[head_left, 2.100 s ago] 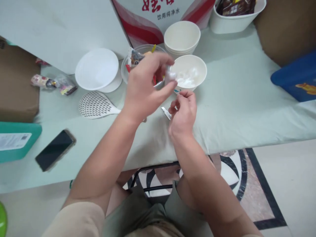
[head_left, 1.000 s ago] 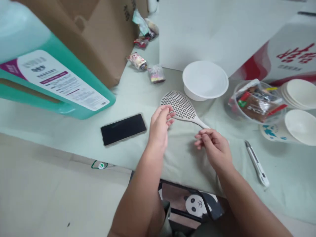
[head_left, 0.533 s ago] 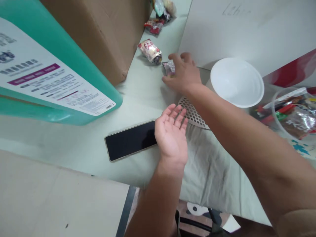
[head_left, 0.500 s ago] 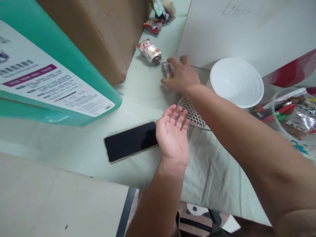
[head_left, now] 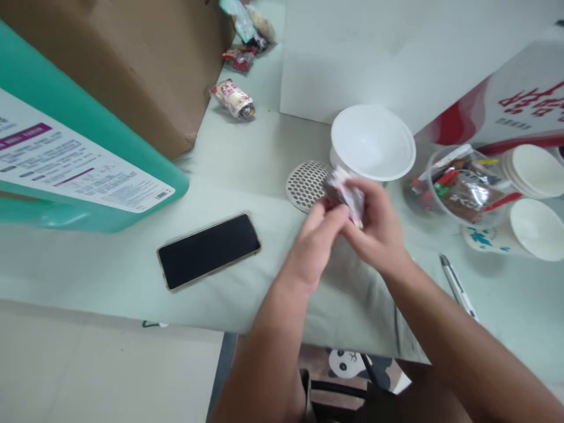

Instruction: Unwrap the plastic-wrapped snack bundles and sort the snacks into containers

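Note:
A small shiny wrapped packet (head_left: 341, 189), slightly blurred, is between my two hands over the near side of the table. My right hand (head_left: 376, 226) grips it from the right with bent fingers. From the left, my left hand (head_left: 315, 241) has its fingers closed against the packet's lower part. Just behind my hands lies a round perforated mat (head_left: 305, 183). The white bowl (head_left: 372, 141) stands beyond and to the right of them. A phone (head_left: 209, 251) with a dark screen lies to the left of my left hand.
A green jug (head_left: 163, 188) and a cardboard box (head_left: 176, 76) stand at the left. Wrapped snacks (head_left: 233, 98) lie behind. A clear tub (head_left: 467, 188), paper cups (head_left: 535, 229) and a pen (head_left: 458, 288) are at the right. A white box (head_left: 374, 53) stands behind the bowl.
My right hand has picked up the small packet from the cloth and brought it nearer. My open left hand has closed on the packet too. The view has shifted to the right.

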{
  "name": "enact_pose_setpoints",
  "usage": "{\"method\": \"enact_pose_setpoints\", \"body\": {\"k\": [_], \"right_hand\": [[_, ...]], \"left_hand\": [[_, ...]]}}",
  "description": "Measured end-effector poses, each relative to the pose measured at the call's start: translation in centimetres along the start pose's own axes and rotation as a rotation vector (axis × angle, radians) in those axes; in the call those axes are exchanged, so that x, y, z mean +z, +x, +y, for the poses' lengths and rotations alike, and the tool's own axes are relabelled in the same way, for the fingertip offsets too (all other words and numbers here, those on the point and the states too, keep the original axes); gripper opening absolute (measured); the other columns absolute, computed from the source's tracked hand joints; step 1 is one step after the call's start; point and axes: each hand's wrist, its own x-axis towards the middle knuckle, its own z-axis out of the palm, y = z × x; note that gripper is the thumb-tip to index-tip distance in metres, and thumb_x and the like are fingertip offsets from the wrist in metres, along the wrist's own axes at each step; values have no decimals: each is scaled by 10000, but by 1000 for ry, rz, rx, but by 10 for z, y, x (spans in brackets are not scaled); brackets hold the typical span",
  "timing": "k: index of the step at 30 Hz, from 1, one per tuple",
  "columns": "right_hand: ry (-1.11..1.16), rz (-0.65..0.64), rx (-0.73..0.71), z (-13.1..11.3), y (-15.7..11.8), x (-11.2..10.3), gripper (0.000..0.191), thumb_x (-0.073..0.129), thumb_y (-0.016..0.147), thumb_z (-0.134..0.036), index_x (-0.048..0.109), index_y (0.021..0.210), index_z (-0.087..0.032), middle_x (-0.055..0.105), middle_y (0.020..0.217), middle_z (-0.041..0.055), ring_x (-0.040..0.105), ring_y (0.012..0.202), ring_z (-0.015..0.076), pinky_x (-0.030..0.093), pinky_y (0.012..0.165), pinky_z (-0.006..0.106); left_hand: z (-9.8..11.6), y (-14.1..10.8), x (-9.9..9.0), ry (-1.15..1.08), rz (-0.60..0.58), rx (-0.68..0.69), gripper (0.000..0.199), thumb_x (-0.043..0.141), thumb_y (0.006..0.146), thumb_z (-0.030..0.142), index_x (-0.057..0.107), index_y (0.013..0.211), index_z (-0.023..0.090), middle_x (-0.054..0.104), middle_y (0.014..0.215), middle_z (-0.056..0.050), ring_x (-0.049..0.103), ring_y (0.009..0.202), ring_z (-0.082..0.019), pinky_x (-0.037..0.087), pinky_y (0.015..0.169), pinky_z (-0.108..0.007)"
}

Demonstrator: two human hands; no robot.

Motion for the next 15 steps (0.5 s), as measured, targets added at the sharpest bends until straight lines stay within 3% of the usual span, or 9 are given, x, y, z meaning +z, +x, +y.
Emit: {"method": "enact_pose_setpoints", "body": {"k": [3, 6, 10, 13, 15], "right_hand": [[-70, 99, 120, 6, -83, -37, 553, 699, 864, -245, 530, 1384, -329, 607, 1314, 116, 622, 1234, 315, 534, 1019, 526], [-169, 121, 141, 12, -135, -58, 574, 722, 827, -218, 546, 1365, -316, 597, 1271, 118, 622, 1193, 302, 549, 974, 497], [-201, 56, 79, 25, -162, -87, 566, 682, 893, -345, 514, 1427, -264, 590, 1311, 156, 629, 1199, 311, 559, 955, 490], [-371, 216, 78, 37, -171, -121, 325, 645, 915, -279, 626, 1238, -256, 677, 1142, 117, 670, 1030, 276, 551, 880, 441], [-529, 294, 210, 44, -178, -142, 219, 646, 906, -264, 666, 1122, -237, 702, 1036, 104, 670, 948, 275, 539, 864, 439]], "left_hand": [[-30, -5, 16, 214, -253, -160, 387, 799, 828, 343, 636, 1160, 231, 716, 1215, -70, 659, 1207, -251, 492, 1089, -373], [-65, -4, 33, 394, -320, -245, 259, 731, 882, 282, 643, 1116, 212, 710, 1051, -52, 667, 1018, -199, 529, 950, -342], [-97, 2, 52, 488, -275, -284, 188, 711, 870, 212, 669, 1052, 195, 682, 893, -3, 621, 781, -123, 516, 742, -253], [-106, 3, 62, 411, -204, -344, 310, 811, 794, 274, 694, 1069, 195, 753, 1013, -28, 697, 872, -155, 567, 785, -259], [-109, 3, 67, 367, -131, -405, 400, 828, 768, 300, 684, 1120, 178, 776, 1058, -54, 748, 950, -213, 616, 862, -335]]}}
